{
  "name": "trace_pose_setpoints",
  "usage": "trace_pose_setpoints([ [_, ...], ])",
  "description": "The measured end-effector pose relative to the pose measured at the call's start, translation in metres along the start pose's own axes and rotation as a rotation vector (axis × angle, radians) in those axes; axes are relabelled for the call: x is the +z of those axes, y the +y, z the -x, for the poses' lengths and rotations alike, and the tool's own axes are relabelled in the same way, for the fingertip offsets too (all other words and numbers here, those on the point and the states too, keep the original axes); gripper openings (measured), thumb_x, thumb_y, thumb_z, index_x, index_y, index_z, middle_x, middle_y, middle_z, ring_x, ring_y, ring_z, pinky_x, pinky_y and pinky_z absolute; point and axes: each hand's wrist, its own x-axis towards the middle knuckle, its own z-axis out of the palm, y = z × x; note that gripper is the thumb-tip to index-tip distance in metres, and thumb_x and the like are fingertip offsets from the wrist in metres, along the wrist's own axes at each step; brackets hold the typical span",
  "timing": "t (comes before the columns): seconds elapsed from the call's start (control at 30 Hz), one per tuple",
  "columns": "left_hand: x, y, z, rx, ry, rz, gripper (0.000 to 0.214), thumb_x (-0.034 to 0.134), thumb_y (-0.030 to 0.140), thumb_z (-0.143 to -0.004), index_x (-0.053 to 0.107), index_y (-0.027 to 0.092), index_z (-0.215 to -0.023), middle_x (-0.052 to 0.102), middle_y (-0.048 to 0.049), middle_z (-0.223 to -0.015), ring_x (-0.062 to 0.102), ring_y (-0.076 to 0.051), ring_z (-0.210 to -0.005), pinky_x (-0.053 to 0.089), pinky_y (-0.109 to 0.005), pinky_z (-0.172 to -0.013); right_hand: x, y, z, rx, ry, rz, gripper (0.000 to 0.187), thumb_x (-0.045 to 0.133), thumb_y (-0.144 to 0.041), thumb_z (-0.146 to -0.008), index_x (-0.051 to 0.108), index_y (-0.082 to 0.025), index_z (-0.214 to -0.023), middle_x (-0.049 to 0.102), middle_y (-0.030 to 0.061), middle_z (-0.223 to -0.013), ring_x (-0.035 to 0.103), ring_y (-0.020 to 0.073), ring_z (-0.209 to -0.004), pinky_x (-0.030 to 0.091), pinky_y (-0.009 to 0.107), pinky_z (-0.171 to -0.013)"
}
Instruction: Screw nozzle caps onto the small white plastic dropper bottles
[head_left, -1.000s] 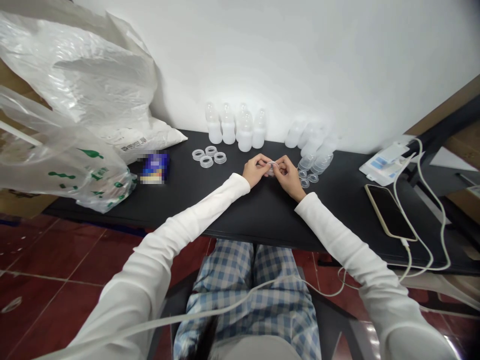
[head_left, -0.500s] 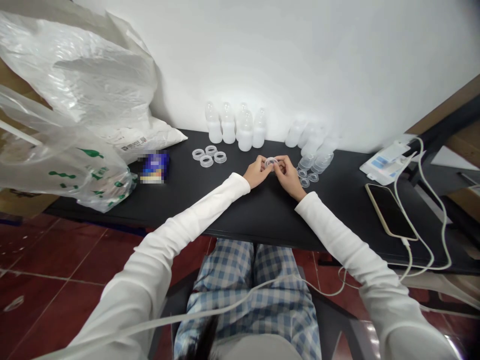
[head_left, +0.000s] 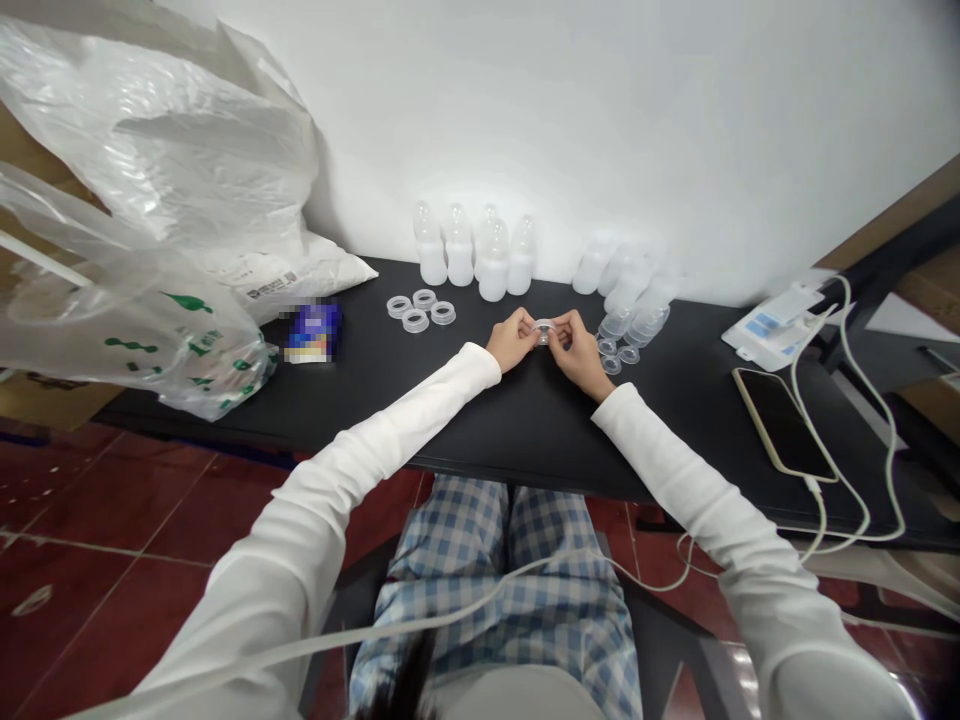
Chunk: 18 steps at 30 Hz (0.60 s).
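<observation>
Clear plastic ring point(head_left: 542, 331) stands on edge, clamped in the fingertip grip of left hand point(head_left: 514, 341) and right hand point(head_left: 577, 350) above the desk point(head_left: 525, 430).

Single head-worn camera, set above the near edge of the table point(head_left: 525, 430), facing forward and down across it toward the wall point(head_left: 675, 130). View is close: the left hand point(head_left: 514, 340) and right hand point(head_left: 577, 352) lie just beyond that edge, near mid-frame, with the lap point(head_left: 480, 590) below.
</observation>
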Motion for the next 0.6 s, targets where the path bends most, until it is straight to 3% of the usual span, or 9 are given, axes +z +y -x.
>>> trace_pose_setpoints([
  [0.33, -0.002, -0.002, -0.001, 0.094, 0.033, -0.105, 0.026, 0.068, 0.016, -0.087, 0.046, 0.022, -0.076, 0.059, 0.0060, -0.063, 0.059, -0.012, -0.065, 0.047, -0.025, -0.073, -0.002, -0.006, 0.001, 0.027, -0.003, -0.014, 0.038, 0.059, -0.062, -0.092, 0.048, -0.026, -0.095, 0.063, -0.0026, -0.068, 0.059, 0.0157, -0.060, 0.049, 0.032, -0.061],
  [0.43, -0.006, -0.004, -0.004, 0.142, -0.029, -0.081, 0.026, 0.071, 0.021, -0.088, 0.047, 0.021, -0.079, 0.060, 0.0064, -0.064, 0.058, -0.011, -0.064, 0.047, -0.025, -0.072, -0.003, -0.008, 0.002, 0.052, -0.007, 0.004, 0.036, 0.059, -0.059, -0.093, 0.046, -0.026, -0.095, 0.061, -0.0046, -0.064, 0.058, 0.0148, -0.056, 0.047, 0.031, -0.059],
  [0.6, -0.007, -0.012, -0.011, 0.093, -0.097, 0.056, 0.021, 0.072, 0.025, -0.088, 0.053, 0.020, -0.090, 0.066, 0.0023, -0.078, 0.061, -0.010, -0.069, 0.051, -0.026, -0.076, -0.003, -0.006, 0.000, 0.089, 0.046, -0.006, 0.036, 0.058, -0.059, -0.093, 0.048, -0.025, -0.099, 0.062, -0.0028, -0.068, 0.060, 0.0161, -0.060, 0.048, 0.031, -0.061],
])
